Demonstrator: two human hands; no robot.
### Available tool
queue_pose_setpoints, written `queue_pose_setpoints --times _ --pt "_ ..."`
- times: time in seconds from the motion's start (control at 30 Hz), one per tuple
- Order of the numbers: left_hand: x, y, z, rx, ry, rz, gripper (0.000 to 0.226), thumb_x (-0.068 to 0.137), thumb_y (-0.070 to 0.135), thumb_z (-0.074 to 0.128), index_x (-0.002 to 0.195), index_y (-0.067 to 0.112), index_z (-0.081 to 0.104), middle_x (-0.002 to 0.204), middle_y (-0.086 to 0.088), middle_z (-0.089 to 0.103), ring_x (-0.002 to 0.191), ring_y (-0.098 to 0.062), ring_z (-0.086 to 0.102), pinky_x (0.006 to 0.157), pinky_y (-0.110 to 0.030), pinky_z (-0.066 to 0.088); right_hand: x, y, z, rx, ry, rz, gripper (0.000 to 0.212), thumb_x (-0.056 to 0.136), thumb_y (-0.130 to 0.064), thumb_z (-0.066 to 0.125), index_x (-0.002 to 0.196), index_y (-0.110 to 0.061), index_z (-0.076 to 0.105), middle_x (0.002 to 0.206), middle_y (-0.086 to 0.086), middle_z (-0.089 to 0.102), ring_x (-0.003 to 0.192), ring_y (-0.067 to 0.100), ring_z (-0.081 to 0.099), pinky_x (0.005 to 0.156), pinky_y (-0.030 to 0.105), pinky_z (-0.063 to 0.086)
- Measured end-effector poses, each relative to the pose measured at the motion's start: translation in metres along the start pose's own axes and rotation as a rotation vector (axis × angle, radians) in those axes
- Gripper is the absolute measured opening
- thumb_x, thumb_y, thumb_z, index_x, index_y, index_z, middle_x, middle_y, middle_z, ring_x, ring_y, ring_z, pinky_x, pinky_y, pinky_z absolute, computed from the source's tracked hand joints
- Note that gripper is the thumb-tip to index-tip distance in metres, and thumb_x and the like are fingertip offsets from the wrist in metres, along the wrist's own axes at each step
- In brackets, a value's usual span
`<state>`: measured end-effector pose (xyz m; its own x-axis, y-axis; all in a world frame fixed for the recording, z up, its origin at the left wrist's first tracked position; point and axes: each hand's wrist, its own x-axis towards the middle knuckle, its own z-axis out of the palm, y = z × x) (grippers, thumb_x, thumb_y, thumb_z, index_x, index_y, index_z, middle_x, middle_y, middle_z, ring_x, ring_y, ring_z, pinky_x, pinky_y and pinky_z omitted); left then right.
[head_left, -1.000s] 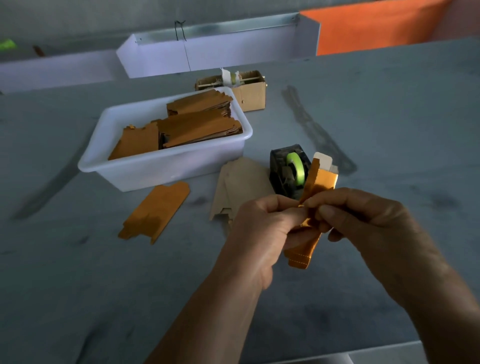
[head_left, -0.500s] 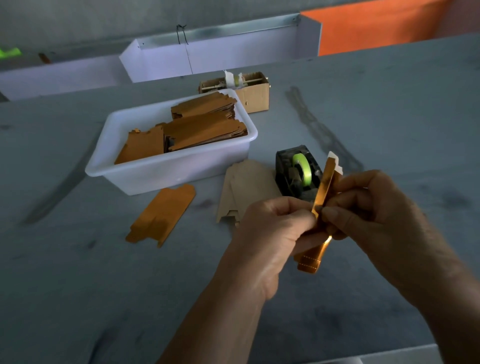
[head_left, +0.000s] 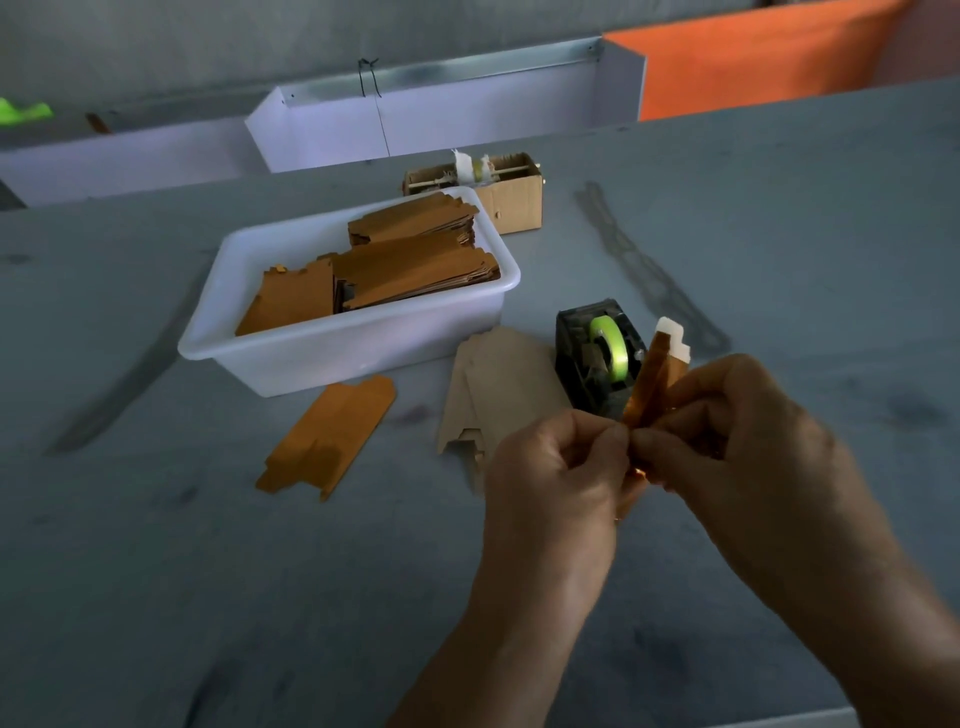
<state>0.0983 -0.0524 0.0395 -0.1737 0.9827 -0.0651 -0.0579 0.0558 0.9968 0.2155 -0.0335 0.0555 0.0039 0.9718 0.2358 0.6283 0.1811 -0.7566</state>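
My left hand (head_left: 556, 467) and right hand (head_left: 727, 447) both have fingers (head_left: 597, 434) pinching the orange carton blank (head_left: 655, 379), which sticks up between them over the surface (head_left: 208, 571). The tape dispenser (head_left: 597, 358) is just behind it, with the white tub (head_left: 363, 353) further left.

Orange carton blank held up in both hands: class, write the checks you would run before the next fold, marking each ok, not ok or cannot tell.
1. Left hand pinches the orange carton blank: ok.
2. Right hand grips the same blank from the other side: ok.
3. Blank held up off the table: ok.
4. Blank's lower end lined up for folding: hidden behind the hands, cannot tell.
5. Tape dispenser upright with its green tape roll loaded, just beyond the hands: ok.
6. More blanks ready: spare flat blank on the table, stacks in the white tub: ok.
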Motion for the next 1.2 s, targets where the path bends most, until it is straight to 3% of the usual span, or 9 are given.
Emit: queue_pose_setpoints --times 0.23,0.37,0.47,0.53,0.6,0.77,0.93,1.13,1.2 --pt "-0.005 -0.004 -0.003 -0.018 0.119 0.054 0.02 0.091 0.01 0.061 0.074 0.018 0.07 0.072 -0.001 0.074 0.071 -0.015 0.072 0.061 -0.019 0.055 -0.001 0.001 0.007 -0.065 0.055 0.039 0.042 0.061 -0.05 0.074 0.086 -0.027 0.049 0.062 -0.01 0.058 0.057 0.002 0.054 0.047 0.017 0.033" --pt "-0.004 0.0 -0.008 0.042 0.071 -0.01 0.013 0.091 0.022 0.062 0.082 0.019 0.071 0.077 0.004 0.075 0.074 -0.01 0.072 0.066 -0.021 0.058 0.001 0.002 0.009 0.454 -0.182 0.202 0.039 0.057 -0.054 0.067 0.087 -0.029 0.063 0.079 -0.006 0.071 0.072 0.001 0.066 0.061 0.012 0.044" --pt "-0.003 0.002 -0.009 0.028 0.054 -0.039 0.014 0.092 0.017 0.061 0.083 0.015 0.071 0.08 -0.001 0.075 0.076 -0.014 0.073 0.072 -0.027 0.059 0.004 0.008 0.011 0.512 -0.226 0.186 0.018 0.067 -0.037 0.071 0.078 -0.023 0.068 0.075 -0.001 0.072 0.071 0.011 0.068 0.06 0.015 0.049" --pt "-0.002 0.003 -0.009 0.0 0.017 -0.07 0.015 0.093 0.014 0.059 0.084 0.011 0.071 0.083 -0.006 0.075 0.078 -0.018 0.074 0.076 -0.032 0.06 0.01 0.012 0.011 0.53 -0.223 0.199 0.007 0.073 -0.022 0.071 0.076 -0.016 0.069 0.074 0.007 0.071 0.076 0.025 0.067 0.065 0.025 0.051" --pt "0.001 0.006 -0.011 -0.072 -0.039 -0.162 0.014 0.093 0.014 0.058 0.093 0.006 0.07 0.088 -0.009 0.075 0.081 -0.019 0.074 0.077 -0.031 0.06 0.014 0.015 0.008 0.557 -0.274 0.191 0.014 0.07 -0.024 0.069 0.079 -0.013 0.07 0.077 0.011 0.071 0.08 0.031 0.066 0.074 0.037 0.054" --pt "0.013 0.019 -0.02 -0.4 -0.108 -0.367 0.027 0.084 0.004 0.065 0.109 0.0 0.054 0.096 -0.02 0.072 0.081 -0.026 0.074 0.067 -0.032 0.061 0.018 0.015 0.0 0.687 -0.351 0.145 0.026 0.064 -0.029 0.066 0.085 -0.015 0.073 0.086 0.011 0.073 0.084 0.027 0.069 0.078 0.037 0.053" --pt "0.011 0.016 -0.016 -0.166 0.001 -0.191 0.013 0.087 0.006 0.063 0.096 0.013 0.056 0.105 -0.017 0.065 0.08 -0.023 0.074 0.064 -0.031 0.06 0.018 0.01 0.005 0.654 -0.32 0.137 0.025 0.062 -0.031 0.064 0.083 -0.019 0.072 0.082 0.008 0.073 0.078 0.023 0.07 0.075 0.034 0.055" --pt "0.009 0.011 -0.013 -0.058 0.051 -0.067 0.007 0.087 0.009 0.064 0.085 0.016 0.064 0.083 0.004 0.073 0.068 -0.015 0.073 0.058 -0.025 0.058 0.017 0.008 0.012 0.62 -0.272 0.135 0.03 0.064 -0.031 0.063 0.089 -0.017 0.069 0.082 0.005 0.073 0.078 0.017 0.07 0.074 0.032 0.054" --pt "0.01 0.012 -0.016 -0.057 0.025 -0.08 0.005 0.088 0.011 0.063 0.087 0.014 0.066 0.082 0.003 0.074 0.071 -0.016 0.074 0.06 -0.025 0.059 0.017 0.007 0.012 0.629 -0.264 0.134 0.028 0.064 -0.032 0.063 0.088 -0.018 0.069 0.082 0.004 0.073 0.078 0.016 0.07 0.073 0.03 0.053"
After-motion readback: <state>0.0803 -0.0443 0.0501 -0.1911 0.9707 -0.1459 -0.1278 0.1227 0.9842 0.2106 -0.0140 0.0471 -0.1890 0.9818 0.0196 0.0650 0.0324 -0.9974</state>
